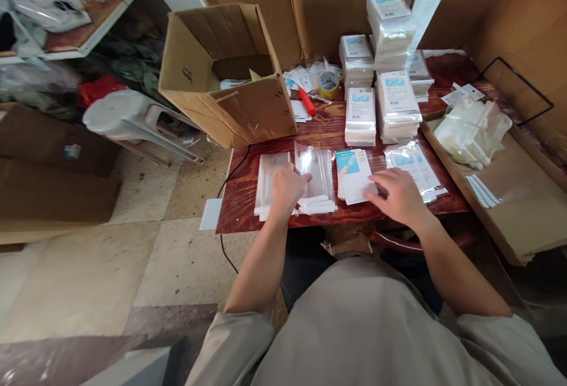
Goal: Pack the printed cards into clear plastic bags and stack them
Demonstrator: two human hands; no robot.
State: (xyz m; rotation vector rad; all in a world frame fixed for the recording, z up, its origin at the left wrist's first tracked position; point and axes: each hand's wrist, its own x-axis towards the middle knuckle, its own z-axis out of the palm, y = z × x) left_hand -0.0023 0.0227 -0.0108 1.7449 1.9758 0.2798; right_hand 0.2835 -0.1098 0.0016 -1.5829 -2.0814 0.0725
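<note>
Clear plastic sleeves (315, 173) lie in overlapping piles at the front left of the red-brown table. My left hand (289, 186) rests over them, its thumb stretched to the right and its other fingers partly hidden. Right of the sleeves is a stack of white cards with blue print (354, 179). At that stack's right edge is my right hand (394, 194), fingers apart and thumb near the top card; nothing shows in its grasp. Several printed cards in clear film (414, 167) lie just beyond my right hand.
An open cardboard box (248, 108) stands at the back left. Wrapped card stacks (398, 102) rise behind the cards. A tape roll (328, 84) and red-handled tool (306, 102) lie between them. A cardboard tray (527, 215) holds plastic bags at the right; a white stool (117, 114) stands left.
</note>
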